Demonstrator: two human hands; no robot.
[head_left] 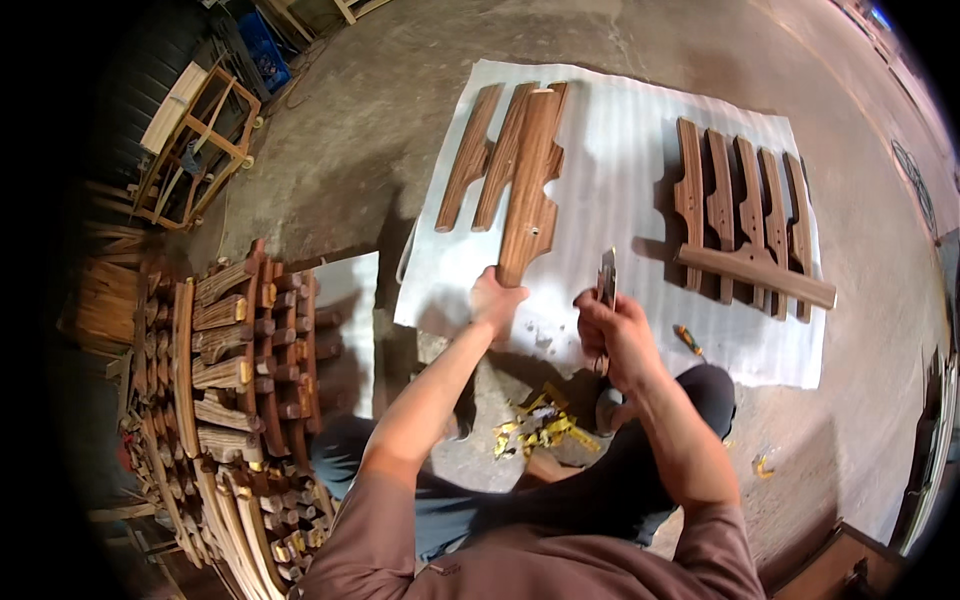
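My left hand (497,302) is closed round the near end of a long brown shaped wooden piece (533,190), which has a cut-out along its right edge and a small hole. Its far end reaches over other wooden pieces (469,160) lying on a white sheet (610,180). Over the sheet's near edge, my right hand (618,335) is closed on a narrow metal-tipped hand tool (608,275), tip pointing away from me. Its exact kind is unclear. The tool does not touch the wood.
On the sheet's right lie several similar wooden pieces (748,195) with a wooden bar (757,275) across them. A screwdriver-like tool (688,340) lies nearer me. Yellow scraps (545,425) litter the floor between my feet. Stacked wooden parts (225,370) stand left; a wooden-framed cart (205,145) is farther back.
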